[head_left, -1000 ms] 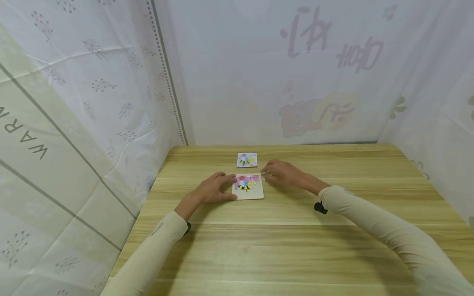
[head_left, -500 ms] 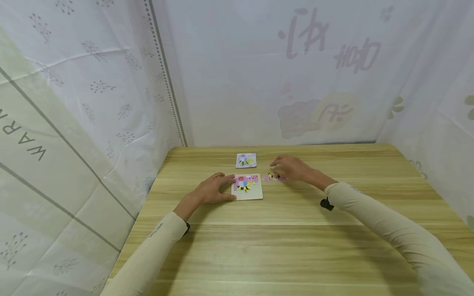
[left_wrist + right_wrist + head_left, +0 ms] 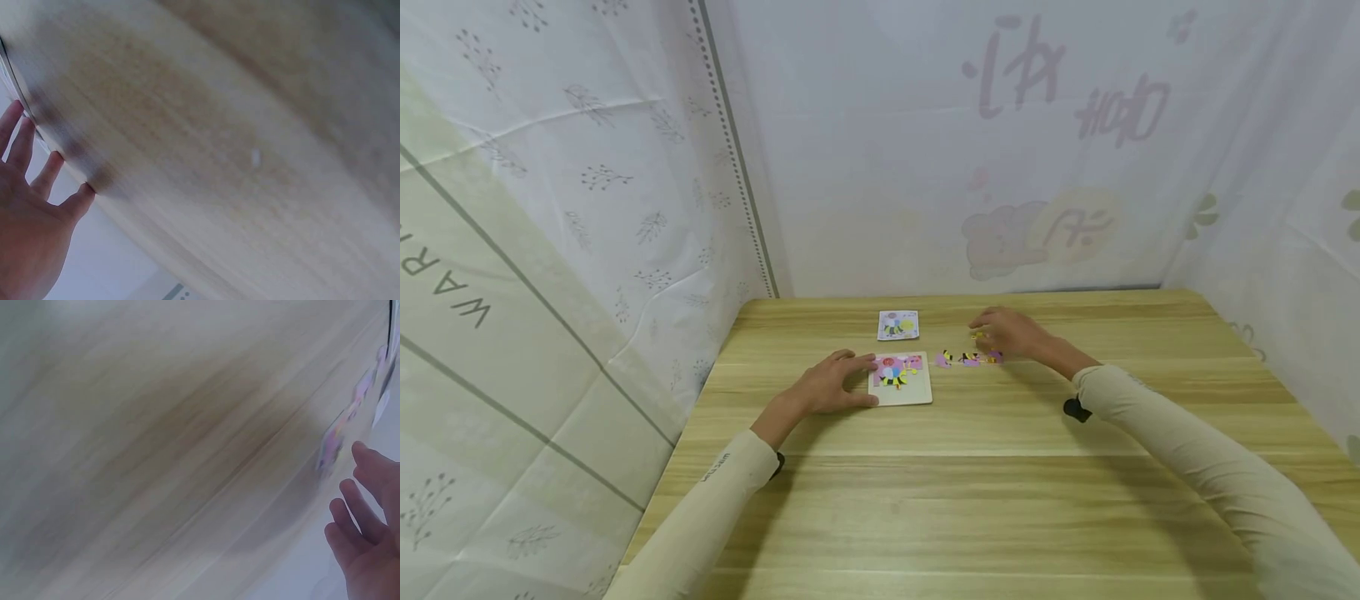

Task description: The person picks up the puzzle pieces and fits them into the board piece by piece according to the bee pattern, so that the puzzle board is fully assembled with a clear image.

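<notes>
A square puzzle board (image 3: 910,394) lies on the table with a partly covered bee picture in its upper part. My left hand (image 3: 829,383) rests at its left side, fingers and thumb spread and touching the board's edge. To the right of the board runs a row of loose puzzle pieces (image 3: 970,359), pink with yellow and black. My right hand (image 3: 1011,333) is just above the right end of that row, fingers loosely bent. A small yellow piece (image 3: 977,336) shows by its fingertips. In the right wrist view the visible fingers (image 3: 351,534) are apart, with nothing seen between them.
A small picture card (image 3: 898,325) of a bee lies behind the board. The wooden table (image 3: 880,492) ends at the back against a printed curtain (image 3: 865,167), which also hangs at both sides.
My right hand has moved right, away from the board and along the row of puzzle pieces, uncovering more of them. My left hand has stayed at the board's left edge.
</notes>
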Tool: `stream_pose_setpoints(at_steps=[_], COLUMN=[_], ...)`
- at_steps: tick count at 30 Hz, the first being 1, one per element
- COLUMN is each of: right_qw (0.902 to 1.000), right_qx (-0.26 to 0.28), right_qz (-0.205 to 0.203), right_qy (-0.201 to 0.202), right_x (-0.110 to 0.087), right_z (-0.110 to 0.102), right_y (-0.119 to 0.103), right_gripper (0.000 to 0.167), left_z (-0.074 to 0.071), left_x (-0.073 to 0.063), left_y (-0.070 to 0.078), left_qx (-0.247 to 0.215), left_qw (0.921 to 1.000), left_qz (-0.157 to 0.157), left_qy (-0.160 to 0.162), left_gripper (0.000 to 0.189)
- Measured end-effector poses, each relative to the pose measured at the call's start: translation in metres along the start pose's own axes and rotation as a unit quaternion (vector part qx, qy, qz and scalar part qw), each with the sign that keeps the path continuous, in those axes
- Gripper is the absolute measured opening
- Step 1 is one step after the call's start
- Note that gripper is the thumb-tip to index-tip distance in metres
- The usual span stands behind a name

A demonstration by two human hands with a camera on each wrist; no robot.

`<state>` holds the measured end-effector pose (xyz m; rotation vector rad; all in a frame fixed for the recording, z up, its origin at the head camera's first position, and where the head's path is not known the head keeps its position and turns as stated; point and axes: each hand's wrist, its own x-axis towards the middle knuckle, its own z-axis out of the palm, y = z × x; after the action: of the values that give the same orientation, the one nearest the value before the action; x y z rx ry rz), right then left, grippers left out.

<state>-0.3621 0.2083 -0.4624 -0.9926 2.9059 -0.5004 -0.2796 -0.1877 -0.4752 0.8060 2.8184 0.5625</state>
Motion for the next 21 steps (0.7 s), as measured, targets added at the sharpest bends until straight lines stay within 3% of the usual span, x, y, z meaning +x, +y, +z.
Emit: stream_pose_setpoints(at_steps=[9,21], right_qw=[0.9991,0.9989], right_qx=[-0.004,-0.002], right_qz=[-0.042,-0.046], right_qy=[0.008,0.009], right_x=[-0.007,-0.003], right_z=[0.000,0.004], right_y=[0.017,0.006], right_gripper=[0.019,0.026], left_z=[0.000,0.000], left_x=[0.000,0.001], left_y=[0.001,0.000], left_qx=[0.002,0.002], left_qw=[1.0000,1.0000], left_qz=[0.000,0.001], left_qy=[-0.001,-0.008], left_gripper=[0.074,0.076])
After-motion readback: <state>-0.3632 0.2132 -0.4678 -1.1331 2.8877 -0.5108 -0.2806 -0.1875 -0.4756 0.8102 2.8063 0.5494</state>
